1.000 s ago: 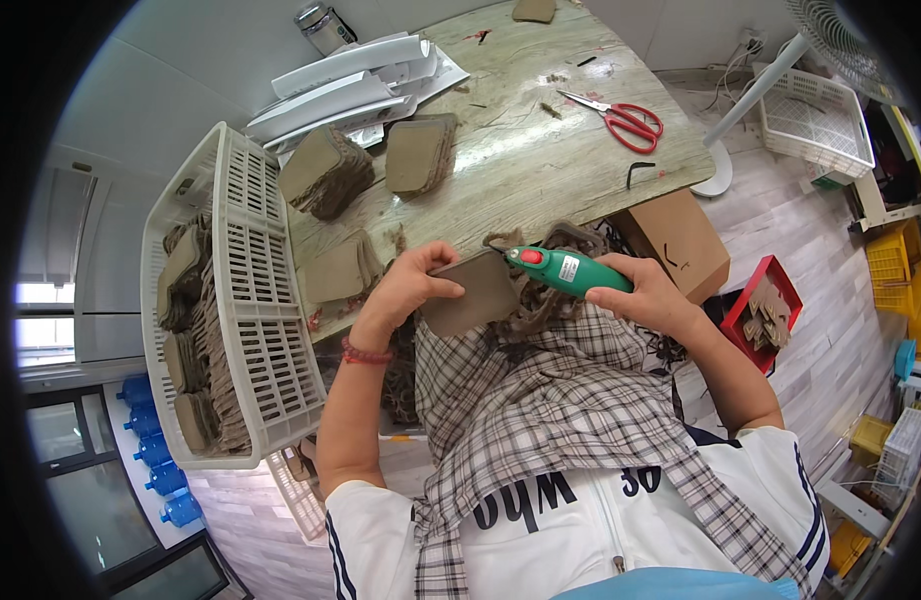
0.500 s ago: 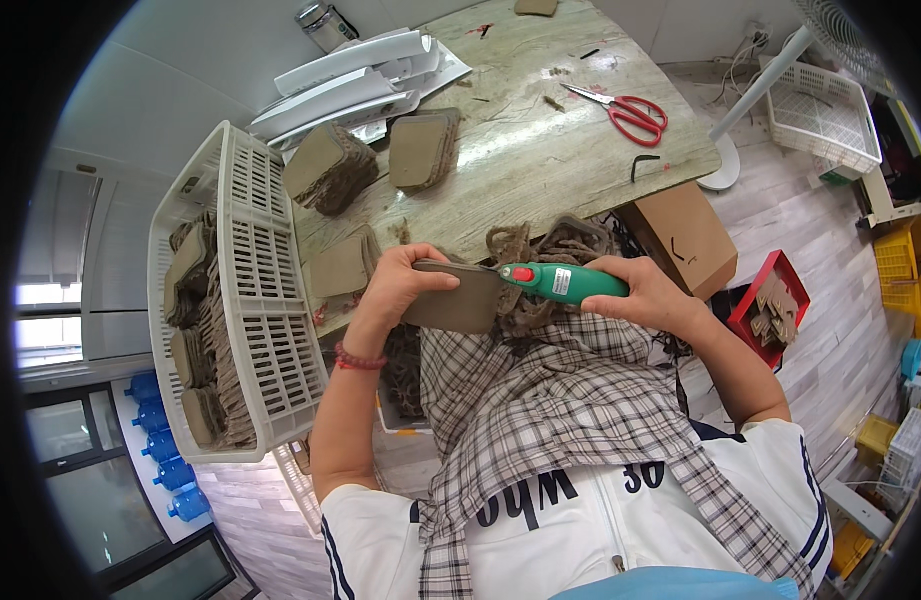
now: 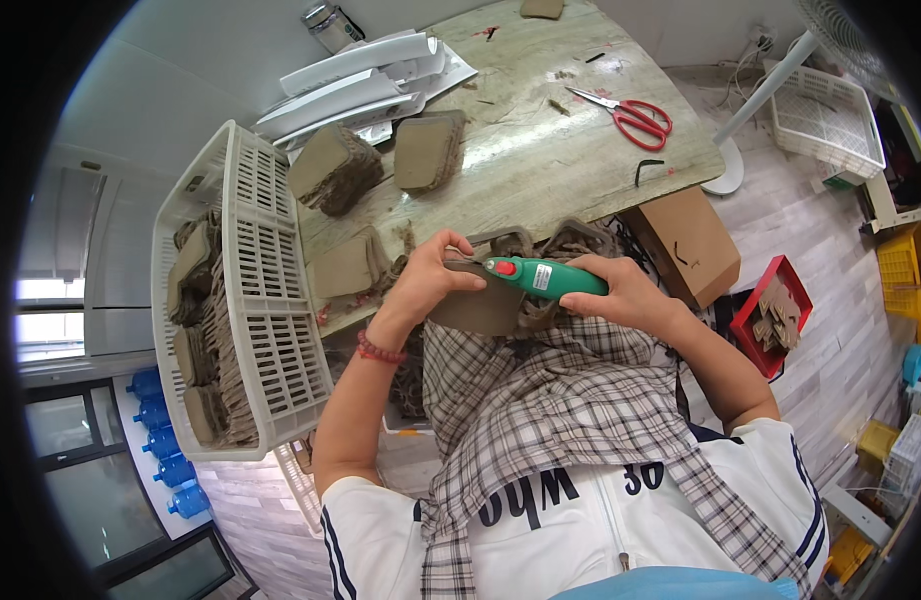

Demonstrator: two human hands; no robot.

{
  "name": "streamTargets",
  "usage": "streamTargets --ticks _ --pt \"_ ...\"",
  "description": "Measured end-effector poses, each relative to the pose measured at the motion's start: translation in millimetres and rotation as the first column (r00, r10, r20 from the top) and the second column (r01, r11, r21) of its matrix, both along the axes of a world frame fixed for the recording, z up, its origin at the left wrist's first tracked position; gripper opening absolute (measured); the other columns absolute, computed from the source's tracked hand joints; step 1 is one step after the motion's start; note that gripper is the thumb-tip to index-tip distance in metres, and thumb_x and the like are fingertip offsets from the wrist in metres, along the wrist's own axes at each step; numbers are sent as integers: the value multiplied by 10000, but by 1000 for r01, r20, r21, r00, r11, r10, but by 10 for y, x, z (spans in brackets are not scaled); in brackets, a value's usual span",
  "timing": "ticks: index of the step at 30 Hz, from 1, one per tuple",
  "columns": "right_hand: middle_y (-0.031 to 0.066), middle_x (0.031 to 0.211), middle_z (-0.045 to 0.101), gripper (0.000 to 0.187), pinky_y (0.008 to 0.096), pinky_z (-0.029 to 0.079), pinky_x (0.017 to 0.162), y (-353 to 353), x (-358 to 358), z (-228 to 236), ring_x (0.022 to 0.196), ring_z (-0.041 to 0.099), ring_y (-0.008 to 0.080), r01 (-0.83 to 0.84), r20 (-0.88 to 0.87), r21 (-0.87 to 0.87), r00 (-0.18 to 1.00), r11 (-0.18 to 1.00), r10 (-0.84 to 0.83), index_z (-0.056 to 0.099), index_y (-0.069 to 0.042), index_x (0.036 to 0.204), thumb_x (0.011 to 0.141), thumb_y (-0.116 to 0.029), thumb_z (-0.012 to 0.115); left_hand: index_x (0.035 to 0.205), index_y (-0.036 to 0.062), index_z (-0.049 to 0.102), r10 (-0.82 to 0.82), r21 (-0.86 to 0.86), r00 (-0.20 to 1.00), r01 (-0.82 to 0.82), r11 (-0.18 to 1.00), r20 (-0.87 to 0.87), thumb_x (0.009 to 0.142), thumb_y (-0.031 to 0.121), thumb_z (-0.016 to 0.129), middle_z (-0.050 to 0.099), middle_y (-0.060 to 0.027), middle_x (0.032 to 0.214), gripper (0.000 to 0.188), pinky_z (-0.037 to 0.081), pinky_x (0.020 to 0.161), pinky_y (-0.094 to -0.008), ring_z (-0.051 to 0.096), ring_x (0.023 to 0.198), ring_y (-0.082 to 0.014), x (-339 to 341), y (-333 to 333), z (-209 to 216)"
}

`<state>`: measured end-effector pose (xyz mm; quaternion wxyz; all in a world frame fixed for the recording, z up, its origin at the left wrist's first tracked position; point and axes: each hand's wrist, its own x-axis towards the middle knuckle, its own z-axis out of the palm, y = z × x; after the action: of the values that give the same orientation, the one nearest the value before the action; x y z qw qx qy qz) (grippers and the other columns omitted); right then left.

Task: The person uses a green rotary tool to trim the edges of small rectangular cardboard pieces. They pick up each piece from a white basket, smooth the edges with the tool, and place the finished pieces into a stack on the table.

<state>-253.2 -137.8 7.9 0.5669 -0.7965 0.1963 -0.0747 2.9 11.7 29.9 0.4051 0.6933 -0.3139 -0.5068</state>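
Observation:
My left hand (image 3: 429,280) pinches a flat olive-brown pad (image 3: 479,310) with rounded corners, held above my lap. Wrapped in my right hand (image 3: 626,292) is a green handheld power tool (image 3: 573,283) with a red button near its narrow front end. That front end points left and lies at the pad's upper edge, close to my left fingers; its very tip and any contact are hard to make out. Behind the tool hang frayed brown trimmings (image 3: 581,240) at the table edge. Stacks of similar pads (image 3: 428,150) stand on the table, with another pad (image 3: 343,265) nearer me.
A white slatted crate (image 3: 271,290) full of pads stands at the left. Red-handled scissors (image 3: 641,122) and white paper rolls (image 3: 366,85) lie on the table (image 3: 536,150). Right of it are a cardboard box (image 3: 689,240), a red tray (image 3: 796,300) of brown pieces and a fan pole (image 3: 761,90).
The green tool has moved left along the pad's upper edge, nearer my left fingers. My left hand has shifted slightly right and up, still gripping the pad.

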Motion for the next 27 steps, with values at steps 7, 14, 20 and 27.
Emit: streamTargets --ticks 7,14,20,27 --pt "102 861 682 443 272 516 698 8 -91 -35 751 662 126 4 -26 -36 1000 999 -5 609 14 1162 831 -250 739 1060 25 605 133 -12 982 -135 991 -133 734 -53 720 647 -46 944 355 526 757 -271 629 827 -138 278 205 -8" --pt "136 891 686 472 330 526 720 115 -47 -21 787 678 217 1 -34 -28 999 1000 -2 620 -18 1144 821 -342 737 958 -32 669 287 29 940 -287 958 -182 731 -25 750 700 -86 846 241 549 654 -268 670 711 -146 177 265 -97" --pt "144 899 688 493 344 529 724 154 12 9 787 684 250 0 -6 5 1000 1000 0 628 -33 1135 812 -390 736 870 -26 697 206 69 962 -197 978 -177 733 -20 746 700 -73 787 146 524 613 -245 649 658 -121 91 194 -39" --pt "133 863 683 482 331 525 699 118 148 -3 763 677 232 -33 57 -31 998 999 35 636 -28 1117 804 -377 743 941 -13 693 67 51 981 -58 997 -180 711 -48 749 693 -49 862 239 517 713 -253 638 746 -123 88 160 -112"
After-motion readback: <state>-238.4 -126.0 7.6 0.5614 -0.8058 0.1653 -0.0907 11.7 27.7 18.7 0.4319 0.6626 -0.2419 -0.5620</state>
